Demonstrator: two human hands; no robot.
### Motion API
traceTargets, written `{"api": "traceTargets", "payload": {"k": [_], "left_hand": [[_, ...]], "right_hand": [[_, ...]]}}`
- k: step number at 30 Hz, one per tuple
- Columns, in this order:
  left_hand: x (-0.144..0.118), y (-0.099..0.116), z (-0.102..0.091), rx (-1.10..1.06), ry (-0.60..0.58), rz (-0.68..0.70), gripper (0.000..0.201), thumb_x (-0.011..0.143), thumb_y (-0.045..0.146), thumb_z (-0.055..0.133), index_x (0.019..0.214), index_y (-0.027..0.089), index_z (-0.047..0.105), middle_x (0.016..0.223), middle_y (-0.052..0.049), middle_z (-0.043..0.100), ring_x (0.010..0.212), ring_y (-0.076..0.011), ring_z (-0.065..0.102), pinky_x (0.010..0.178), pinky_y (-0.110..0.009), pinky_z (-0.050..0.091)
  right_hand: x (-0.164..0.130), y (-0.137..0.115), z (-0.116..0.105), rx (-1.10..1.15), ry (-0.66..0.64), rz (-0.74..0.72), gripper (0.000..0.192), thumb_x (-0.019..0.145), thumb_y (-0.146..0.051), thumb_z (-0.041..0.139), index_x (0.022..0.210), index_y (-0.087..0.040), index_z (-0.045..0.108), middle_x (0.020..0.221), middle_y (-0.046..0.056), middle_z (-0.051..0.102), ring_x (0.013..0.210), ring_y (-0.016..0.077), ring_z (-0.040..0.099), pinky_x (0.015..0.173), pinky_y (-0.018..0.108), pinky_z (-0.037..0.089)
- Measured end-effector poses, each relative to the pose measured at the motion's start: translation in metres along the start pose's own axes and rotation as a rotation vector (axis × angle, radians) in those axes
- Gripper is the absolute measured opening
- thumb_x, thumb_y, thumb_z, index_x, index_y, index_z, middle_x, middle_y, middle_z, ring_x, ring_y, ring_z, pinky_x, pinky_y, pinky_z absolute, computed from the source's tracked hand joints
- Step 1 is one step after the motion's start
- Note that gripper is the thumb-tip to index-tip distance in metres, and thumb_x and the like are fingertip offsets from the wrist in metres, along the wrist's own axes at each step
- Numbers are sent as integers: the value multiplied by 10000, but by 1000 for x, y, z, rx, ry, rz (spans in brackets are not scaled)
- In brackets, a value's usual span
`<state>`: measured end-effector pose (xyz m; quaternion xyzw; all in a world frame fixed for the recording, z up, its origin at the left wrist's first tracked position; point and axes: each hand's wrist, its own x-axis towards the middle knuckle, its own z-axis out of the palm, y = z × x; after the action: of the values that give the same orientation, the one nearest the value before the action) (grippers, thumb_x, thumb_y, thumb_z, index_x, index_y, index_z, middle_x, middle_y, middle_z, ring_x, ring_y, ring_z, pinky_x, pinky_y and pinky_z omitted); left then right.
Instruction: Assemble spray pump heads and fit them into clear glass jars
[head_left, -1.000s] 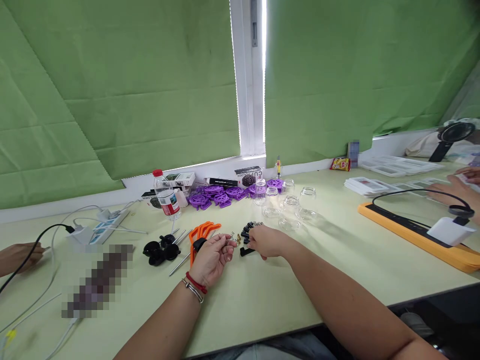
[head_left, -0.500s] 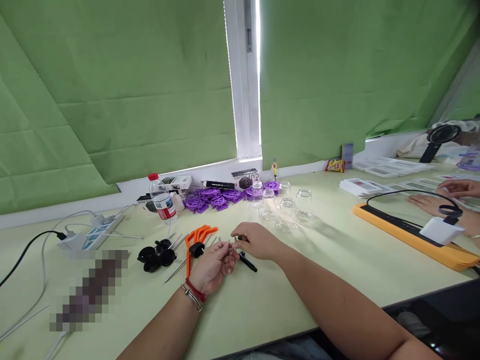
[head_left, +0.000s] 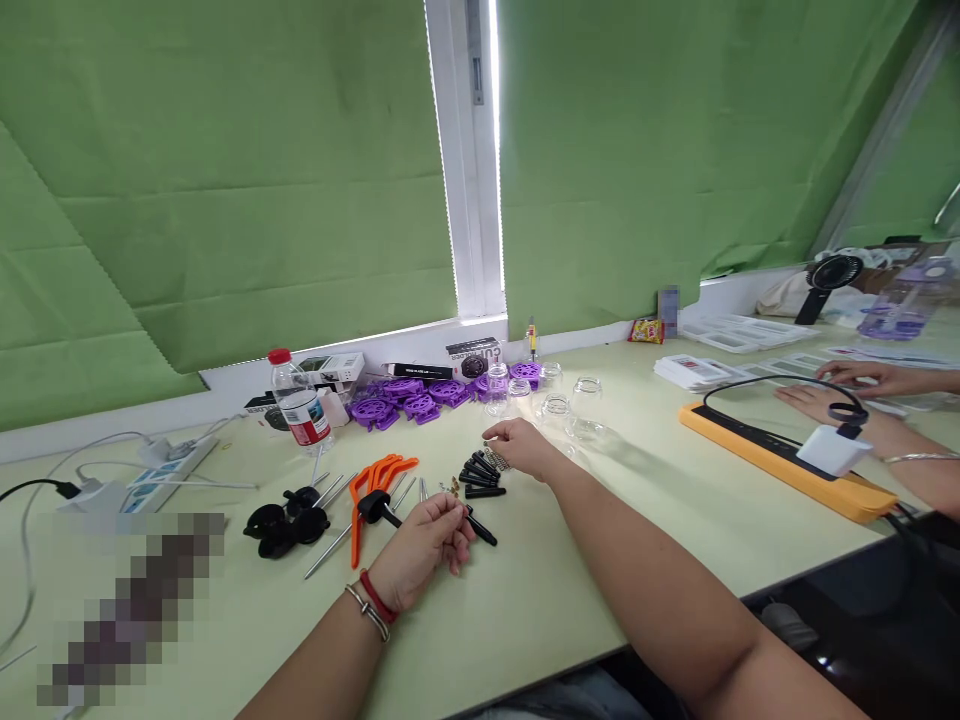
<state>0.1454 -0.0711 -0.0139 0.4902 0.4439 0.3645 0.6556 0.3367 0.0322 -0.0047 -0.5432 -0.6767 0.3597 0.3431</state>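
My left hand point(head_left: 426, 545) is closed in a pinch low over the table; what its fingertips hold is too small to make out. A black tube point(head_left: 482, 528) emerges beside those fingertips, and a black knob with a stem point(head_left: 375, 506) is at the hand's other side. My right hand point(head_left: 525, 448) reaches forward with curled fingers at a pile of small metal coil-like pieces point(head_left: 496, 458); its fingertips are partly hidden. Several black cylindrical pieces point(head_left: 480, 472) lie just below it. Small brass-coloured bits point(head_left: 454, 487) lie near my left fingertips.
Orange hooked parts point(head_left: 379, 475), metal rods point(head_left: 330, 540) and black cups point(head_left: 281, 525) lie left. Purple parts point(head_left: 405, 395), clear glass jars point(head_left: 587, 400) and a water bottle point(head_left: 301, 405) stand behind. Right are an orange power strip point(head_left: 787, 465) and another person's hands point(head_left: 832, 395).
My right hand has left my left hand and moved forward to the small metal pieces, uncovering the black cylindrical pieces. My left hand stays pinched. The view has turned slightly right.
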Motion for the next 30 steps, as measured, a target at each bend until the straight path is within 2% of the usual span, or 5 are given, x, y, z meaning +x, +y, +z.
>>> {"api": "traceTargets", "payload": {"k": [5,10,15,20,30], "left_hand": [[1,-2,-1,58,-51,13,255,778,392,601,798,160,497,713,-23,607,501,-81,527,432,-199,384],[2,-4,-2,58,-75,14,253,775,387,601,797,159,495,720,-25,605,509,-82,532,438,-201,388],[0,-1,-1,86,-82,3,264,747,386,622,772,162,486,708,-21,598,520,-87,536,441,-201,388],[-2,2,1,92,-75,-10,270,731,396,622,762,166,483,700,-19,594,523,-87,534,448,-203,389],[-2,1,1,116,-76,-13,253,738,382,615,778,163,495,690,-23,599,538,-103,546,446,-213,381]], "right_hand": [[15,13,11,86,41,80,282,692,-125,556,918,-157,722,855,53,681,703,118,584,603,190,435],[24,16,19,97,70,118,228,688,-113,535,838,-138,705,646,24,640,575,101,557,527,184,401],[28,20,22,126,92,173,235,690,-114,543,911,-115,623,547,10,605,492,104,551,444,181,366],[32,27,24,147,131,170,202,740,-184,569,929,-114,555,632,43,640,528,115,592,442,185,386],[35,40,29,35,252,97,286,748,-334,630,936,-150,518,836,54,630,682,130,612,568,220,431]]}}
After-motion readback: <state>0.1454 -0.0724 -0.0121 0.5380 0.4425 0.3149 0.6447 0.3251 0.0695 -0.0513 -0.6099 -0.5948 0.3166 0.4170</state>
